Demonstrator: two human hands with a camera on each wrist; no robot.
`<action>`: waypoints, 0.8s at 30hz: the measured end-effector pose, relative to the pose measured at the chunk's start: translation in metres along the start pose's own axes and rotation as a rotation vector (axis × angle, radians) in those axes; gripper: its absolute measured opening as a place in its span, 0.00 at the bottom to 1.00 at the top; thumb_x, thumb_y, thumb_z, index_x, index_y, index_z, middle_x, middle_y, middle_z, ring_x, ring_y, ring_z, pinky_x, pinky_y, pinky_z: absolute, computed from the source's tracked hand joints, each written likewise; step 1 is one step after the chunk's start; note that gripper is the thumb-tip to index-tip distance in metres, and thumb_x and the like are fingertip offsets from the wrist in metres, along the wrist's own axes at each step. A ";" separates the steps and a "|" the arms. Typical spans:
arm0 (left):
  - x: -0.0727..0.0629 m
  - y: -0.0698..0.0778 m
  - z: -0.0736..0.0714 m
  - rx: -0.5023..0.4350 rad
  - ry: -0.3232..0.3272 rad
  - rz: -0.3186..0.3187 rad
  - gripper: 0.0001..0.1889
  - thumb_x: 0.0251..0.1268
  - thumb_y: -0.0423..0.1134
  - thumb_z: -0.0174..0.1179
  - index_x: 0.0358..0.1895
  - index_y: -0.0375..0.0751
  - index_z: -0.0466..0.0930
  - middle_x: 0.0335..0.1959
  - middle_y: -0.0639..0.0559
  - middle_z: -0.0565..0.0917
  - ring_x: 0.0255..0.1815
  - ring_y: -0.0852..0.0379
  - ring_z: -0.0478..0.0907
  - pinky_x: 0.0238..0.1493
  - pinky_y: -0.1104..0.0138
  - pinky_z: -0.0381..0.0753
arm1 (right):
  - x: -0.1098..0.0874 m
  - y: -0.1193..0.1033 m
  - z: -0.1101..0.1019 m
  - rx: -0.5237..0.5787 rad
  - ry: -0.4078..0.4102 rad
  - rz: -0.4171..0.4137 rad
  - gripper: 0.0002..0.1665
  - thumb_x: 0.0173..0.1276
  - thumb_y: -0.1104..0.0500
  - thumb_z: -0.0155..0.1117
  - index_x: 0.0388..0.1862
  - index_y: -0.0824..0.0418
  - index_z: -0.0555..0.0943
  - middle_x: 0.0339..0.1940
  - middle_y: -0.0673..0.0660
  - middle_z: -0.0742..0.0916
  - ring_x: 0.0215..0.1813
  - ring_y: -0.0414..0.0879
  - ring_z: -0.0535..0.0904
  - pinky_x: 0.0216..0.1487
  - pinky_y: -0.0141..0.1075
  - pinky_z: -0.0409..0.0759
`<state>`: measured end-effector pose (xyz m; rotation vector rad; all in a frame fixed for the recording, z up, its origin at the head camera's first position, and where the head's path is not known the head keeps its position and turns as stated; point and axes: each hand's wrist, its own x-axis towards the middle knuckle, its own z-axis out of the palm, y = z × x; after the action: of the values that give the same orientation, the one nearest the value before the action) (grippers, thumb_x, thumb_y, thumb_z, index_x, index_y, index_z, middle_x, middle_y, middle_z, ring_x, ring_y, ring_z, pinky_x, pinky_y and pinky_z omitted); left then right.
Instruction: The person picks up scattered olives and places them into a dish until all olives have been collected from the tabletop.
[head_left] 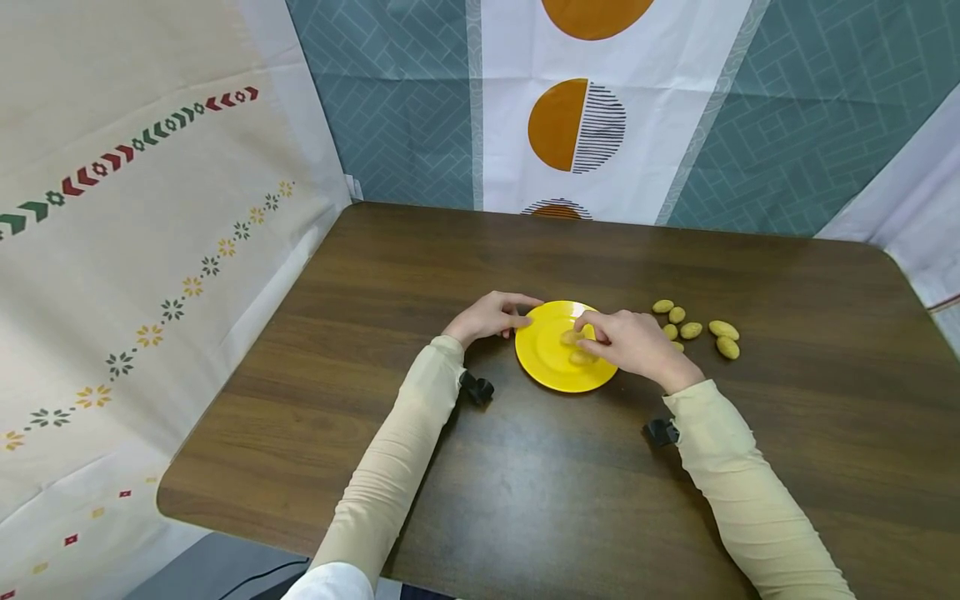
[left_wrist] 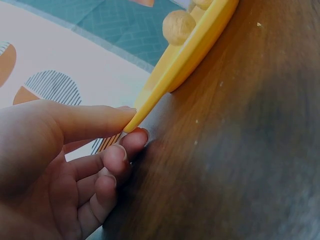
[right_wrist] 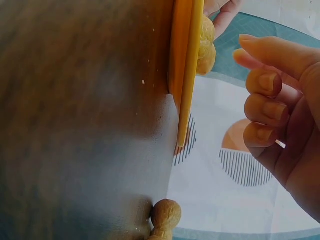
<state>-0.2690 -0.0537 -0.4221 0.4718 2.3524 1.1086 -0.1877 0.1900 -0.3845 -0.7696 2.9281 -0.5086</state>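
A round yellow plate [head_left: 542,360] stands on the table. My left hand [head_left: 487,319] pinches its left rim, thumb [left_wrist: 97,120] on top and fingertips below in the left wrist view. Small yellow-brown potatoes [head_left: 581,357] lie on the plate; the right hand partly covers them from above. My right hand [head_left: 636,343] hovers over the plate's right side. In the right wrist view its fingers [right_wrist: 267,110] bend loosely, thumb and index near each other, with nothing seen between them. A gap separates them from the potatoes [right_wrist: 206,47] on the plate.
Several more potatoes [head_left: 691,331] lie loose on the brown wooden table [head_left: 525,492], right of the plate and beyond the right wrist. Patterned cloths [head_left: 405,108] hang behind the table and along its left side. A dark camera mount [head_left: 477,388] sits on each wrist.
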 end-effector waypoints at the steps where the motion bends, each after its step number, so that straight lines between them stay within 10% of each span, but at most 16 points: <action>1: 0.000 0.000 0.000 0.001 0.000 0.001 0.21 0.67 0.44 0.60 0.64 0.58 0.76 0.26 0.51 0.73 0.22 0.56 0.70 0.27 0.71 0.70 | 0.000 0.000 0.000 0.001 -0.001 -0.001 0.11 0.67 0.53 0.65 0.46 0.54 0.80 0.17 0.48 0.71 0.17 0.40 0.62 0.21 0.31 0.60; 24: -0.001 -0.001 0.001 0.000 0.012 0.003 0.21 0.67 0.43 0.60 0.64 0.59 0.76 0.26 0.51 0.73 0.22 0.56 0.69 0.27 0.71 0.70 | -0.010 0.031 -0.017 0.075 0.011 0.142 0.18 0.67 0.54 0.65 0.54 0.58 0.77 0.21 0.52 0.75 0.21 0.44 0.65 0.24 0.34 0.64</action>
<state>-0.2681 -0.0540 -0.4226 0.4700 2.3625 1.1160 -0.1957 0.2258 -0.3795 -0.5466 2.9265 -0.6079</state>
